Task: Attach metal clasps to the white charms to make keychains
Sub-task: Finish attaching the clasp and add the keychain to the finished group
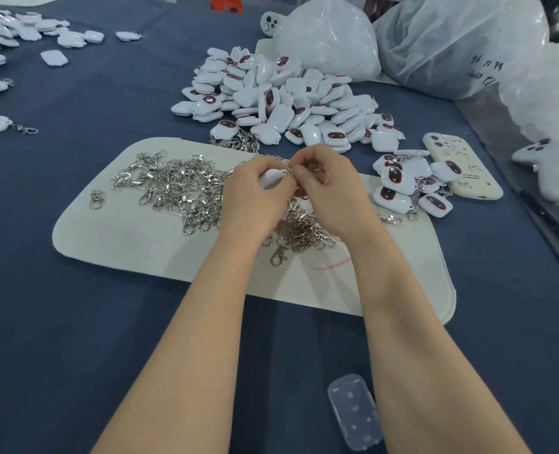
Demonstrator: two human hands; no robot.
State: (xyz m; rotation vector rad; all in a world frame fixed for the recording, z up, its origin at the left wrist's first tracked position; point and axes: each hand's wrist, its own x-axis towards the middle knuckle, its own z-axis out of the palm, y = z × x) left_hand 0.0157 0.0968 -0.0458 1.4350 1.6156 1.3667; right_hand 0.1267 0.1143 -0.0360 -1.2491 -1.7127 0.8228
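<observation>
Nearest to me a clear plastic case (353, 411) lies on the blue worktop (75, 355), out of the way. Over the white mat (134, 244) my left hand (258, 194) is curled round one white charm (271, 177), and my right hand (327, 188) pinches a small metal clasp (289, 172) at the charm's edge. I think I should keep the charm steady and close the ring fully. Loose clasps (180, 188) under my wrists could catch. Beyond lie finished keychains (402, 188), a phone (461, 168), the charm heap (281, 96) and plastic bags (330, 37).
</observation>
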